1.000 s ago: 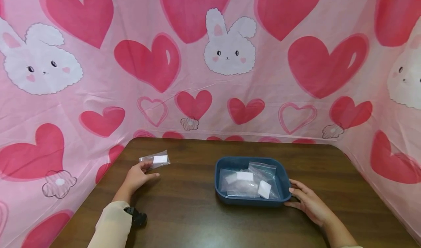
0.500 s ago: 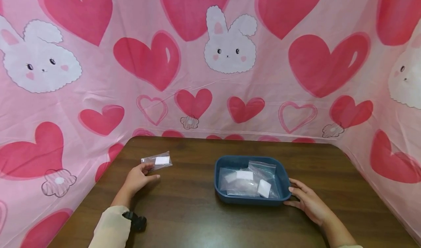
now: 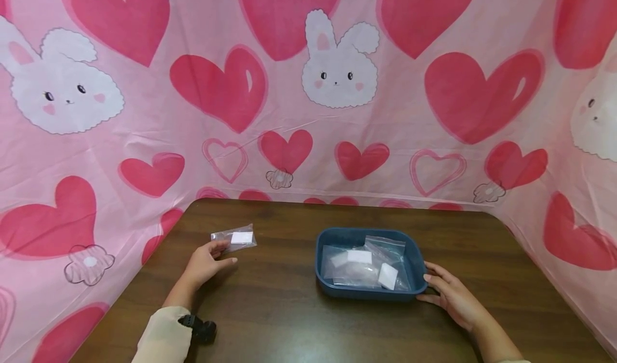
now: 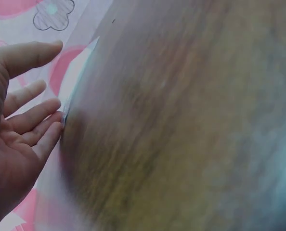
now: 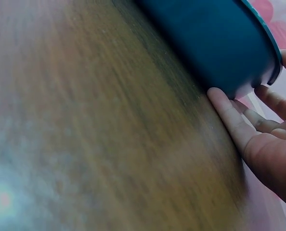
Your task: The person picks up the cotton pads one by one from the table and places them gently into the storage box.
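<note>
At the table's left a small clear plastic bag (image 3: 232, 239) with a white label or card (image 3: 242, 237) lies flat. The fingertips of my left hand (image 3: 204, 263) rest on its near left end, while the thumb stands apart; the left wrist view shows these fingers (image 4: 48, 139) loosely bent at the bag's edge. Right of centre is a blue rectangular bin (image 3: 366, 295) holding several clear bags (image 3: 354, 276) with white pieces in them. My right hand (image 3: 455, 299) touches the bin's right end with fairly straight fingers, seen against its wall (image 5: 215, 43) in the right wrist view.
Both things lie on a dark brown wooden table (image 3: 279, 309). A pink curtain (image 3: 332, 127) with hearts and rabbits hangs behind the table and on both sides. A black strap device (image 3: 200, 328) sits at the left wrist.
The small bag has slid slightly to the right and nearer under my left hand's fingertips. The bin and my right hand have stayed in place.
</note>
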`<state>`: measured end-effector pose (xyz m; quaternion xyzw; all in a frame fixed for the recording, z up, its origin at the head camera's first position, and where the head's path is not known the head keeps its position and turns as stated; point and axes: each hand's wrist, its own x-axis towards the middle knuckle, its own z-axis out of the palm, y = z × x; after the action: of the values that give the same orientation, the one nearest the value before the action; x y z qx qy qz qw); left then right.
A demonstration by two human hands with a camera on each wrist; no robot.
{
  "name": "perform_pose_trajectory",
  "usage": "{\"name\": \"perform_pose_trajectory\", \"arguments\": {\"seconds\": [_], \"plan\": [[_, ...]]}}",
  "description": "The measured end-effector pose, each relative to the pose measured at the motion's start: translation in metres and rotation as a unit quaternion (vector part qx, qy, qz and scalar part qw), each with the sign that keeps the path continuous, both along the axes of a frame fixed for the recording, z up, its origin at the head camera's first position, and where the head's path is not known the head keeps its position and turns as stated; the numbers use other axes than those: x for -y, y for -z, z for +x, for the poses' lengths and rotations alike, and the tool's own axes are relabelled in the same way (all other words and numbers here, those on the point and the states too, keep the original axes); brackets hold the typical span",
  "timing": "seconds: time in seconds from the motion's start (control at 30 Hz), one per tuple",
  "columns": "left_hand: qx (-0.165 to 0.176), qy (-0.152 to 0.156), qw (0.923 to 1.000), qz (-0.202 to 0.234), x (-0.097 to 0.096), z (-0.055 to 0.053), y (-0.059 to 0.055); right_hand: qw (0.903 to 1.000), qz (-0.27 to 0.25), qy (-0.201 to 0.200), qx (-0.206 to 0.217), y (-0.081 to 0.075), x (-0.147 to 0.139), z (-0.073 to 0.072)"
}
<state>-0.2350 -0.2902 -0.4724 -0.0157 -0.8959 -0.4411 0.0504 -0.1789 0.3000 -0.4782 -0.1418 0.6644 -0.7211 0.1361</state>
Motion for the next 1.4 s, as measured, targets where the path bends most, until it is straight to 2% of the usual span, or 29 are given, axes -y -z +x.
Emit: {"name": "perform_pose_trajectory", "arguments": {"seconds": [0.17,0.4,0.63,0.8,1.07,1.4], "plan": [[-0.004,-0.014,0.9998,0.013,0.001,0.004,-0.003,1.0,-0.002,-0.005,-0.001,0.001,0.0,-0.001],[-0.04,-0.048,0.9979,0.017,0.007,0.001,-0.008,1.0,0.001,0.005,0.004,0.001,0.0,0.0],[-0.056,-0.039,0.9973,0.029,0.011,-0.008,-0.005,0.9999,0.006,0.008,0.005,0.0,-0.001,0.003],[-0.068,-0.04,0.9969,0.001,0.016,-0.016,-0.001,1.0,0.006,0.005,0.003,0.0,0.0,0.001],[-0.064,-0.035,0.9961,-0.051,0.022,-0.025,0.003,1.0,0.002,-0.003,-0.006,-0.001,0.0,0.0],[-0.077,-0.021,0.9915,-0.102,0.022,-0.029,0.008,0.9999,-0.005,-0.009,-0.002,0.0,-0.001,0.0]]}}
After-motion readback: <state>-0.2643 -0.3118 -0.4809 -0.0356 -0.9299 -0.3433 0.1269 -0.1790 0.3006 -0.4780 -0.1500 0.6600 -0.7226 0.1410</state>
